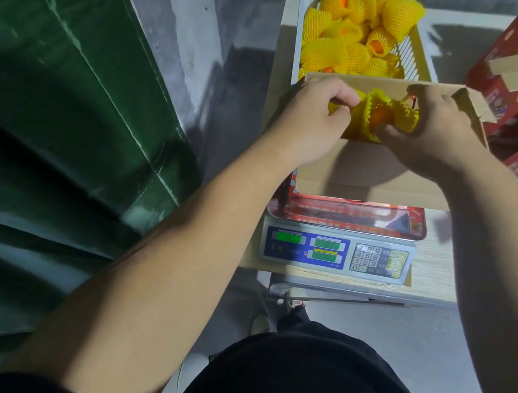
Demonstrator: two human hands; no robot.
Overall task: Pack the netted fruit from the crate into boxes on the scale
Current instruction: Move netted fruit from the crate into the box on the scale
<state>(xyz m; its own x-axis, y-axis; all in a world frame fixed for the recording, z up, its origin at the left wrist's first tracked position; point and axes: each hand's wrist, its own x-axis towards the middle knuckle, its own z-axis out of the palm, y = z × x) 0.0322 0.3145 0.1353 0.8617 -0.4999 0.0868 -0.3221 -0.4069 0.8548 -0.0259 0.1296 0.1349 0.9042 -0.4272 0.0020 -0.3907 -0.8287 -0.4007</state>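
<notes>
One open cardboard box (374, 174) sits on one scale (337, 250) on the surface (434, 270). Two hands reach into it: the left hand (309, 117) pinches yellow netting, and the right hand (435, 133) grips a netted fruit (383, 117), orange inside yellow foam mesh. Behind, one white crate (426, 58) holds about a dozen more netted fruits (353, 31).
</notes>
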